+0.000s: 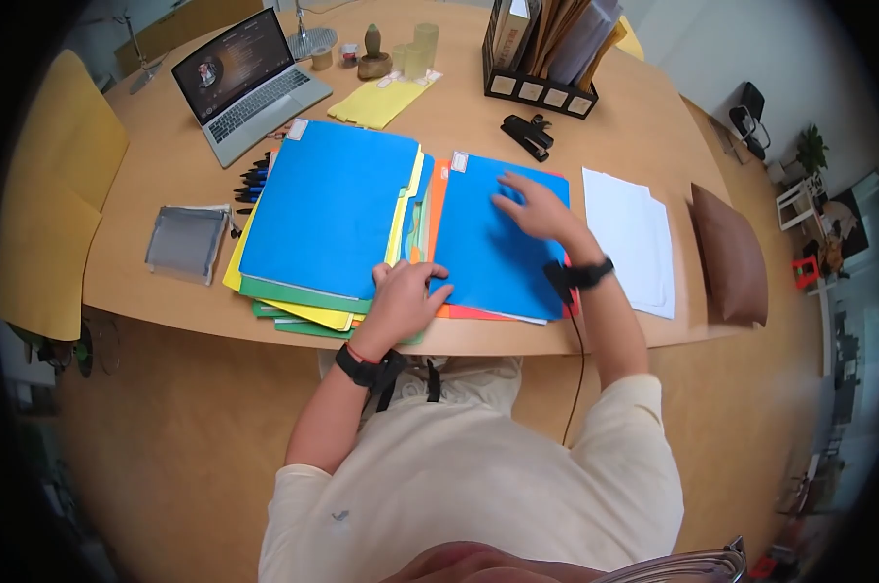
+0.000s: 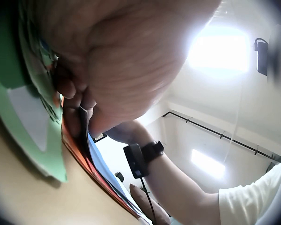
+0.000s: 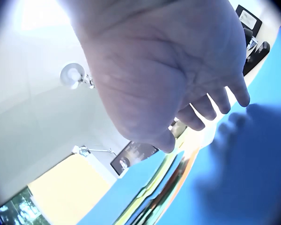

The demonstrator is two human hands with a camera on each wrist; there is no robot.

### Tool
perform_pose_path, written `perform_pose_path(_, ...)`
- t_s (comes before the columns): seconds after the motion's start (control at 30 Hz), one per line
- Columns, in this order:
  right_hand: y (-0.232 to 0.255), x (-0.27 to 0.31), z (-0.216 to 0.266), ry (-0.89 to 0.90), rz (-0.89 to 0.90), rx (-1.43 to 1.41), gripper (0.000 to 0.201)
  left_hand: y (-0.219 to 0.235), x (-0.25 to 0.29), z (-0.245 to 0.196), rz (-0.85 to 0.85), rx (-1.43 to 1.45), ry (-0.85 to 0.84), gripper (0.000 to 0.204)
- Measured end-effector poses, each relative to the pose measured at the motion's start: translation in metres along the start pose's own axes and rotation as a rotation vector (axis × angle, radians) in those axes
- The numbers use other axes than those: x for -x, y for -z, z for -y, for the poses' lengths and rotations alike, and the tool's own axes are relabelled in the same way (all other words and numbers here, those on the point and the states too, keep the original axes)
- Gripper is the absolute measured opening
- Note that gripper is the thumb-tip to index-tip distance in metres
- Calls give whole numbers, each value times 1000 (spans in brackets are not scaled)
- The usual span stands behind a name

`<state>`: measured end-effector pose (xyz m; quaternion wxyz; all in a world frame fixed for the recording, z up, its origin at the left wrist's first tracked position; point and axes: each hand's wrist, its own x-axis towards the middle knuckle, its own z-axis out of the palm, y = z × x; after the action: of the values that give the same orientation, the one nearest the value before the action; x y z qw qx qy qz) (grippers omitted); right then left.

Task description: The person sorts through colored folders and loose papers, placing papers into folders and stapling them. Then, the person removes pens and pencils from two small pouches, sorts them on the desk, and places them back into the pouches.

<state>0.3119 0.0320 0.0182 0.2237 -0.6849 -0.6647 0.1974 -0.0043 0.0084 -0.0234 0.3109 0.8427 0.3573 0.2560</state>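
A blue folder (image 1: 488, 233) with a white label lies on the right-hand pile, orange and red folders showing beneath it. At its near left corner, my left hand (image 1: 407, 299) pinches the folder's edge between thumb and fingers; the left wrist view shows that edge (image 2: 96, 154) between them. My right hand (image 1: 539, 212) is over the upper part of this folder, fingers spread and palm down, holding nothing. Its shadow falls on the blue cover (image 3: 253, 159) in the right wrist view. Left of it lies a thicker pile topped by another blue folder (image 1: 333, 209), with yellow and green folders below.
White papers (image 1: 629, 243) and a brown pouch (image 1: 729, 255) lie at the right. A black stapler (image 1: 528, 137) and a file holder (image 1: 541, 92) stand behind. A laptop (image 1: 250, 87), pens (image 1: 253, 183) and a grey zip pouch (image 1: 185, 243) are at the left.
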Motion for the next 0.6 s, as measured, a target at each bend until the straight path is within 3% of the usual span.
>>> perform_pose_path(0.1,2,76,-24,-20,-143,42,55,1,0,2,-15,-2,-9,24)
perform_pose_path(0.17,-1,129,-22,-129,-223,29,52,-1,-1,1,-11,9,2,24)
perform_pose_path(0.23,0,167,-2,-355,-194,-85,51,0,-1,2,-7,20,20,24)
perform_pose_path(0.3,-38,201,-20,-292,-344,128,50,4,-3,-1,8,51,50,24)
perform_pose_path(0.43,-54,212,-14,-282,-431,265,50,7,-2,-6,-30,41,51,24)
perform_pose_path(0.53,-54,208,-15,-286,-418,322,49,4,-4,-3,-82,213,211,20)
perform_pose_path(0.6,-55,208,-17,-271,-420,330,50,9,-4,-2,-256,424,256,20)
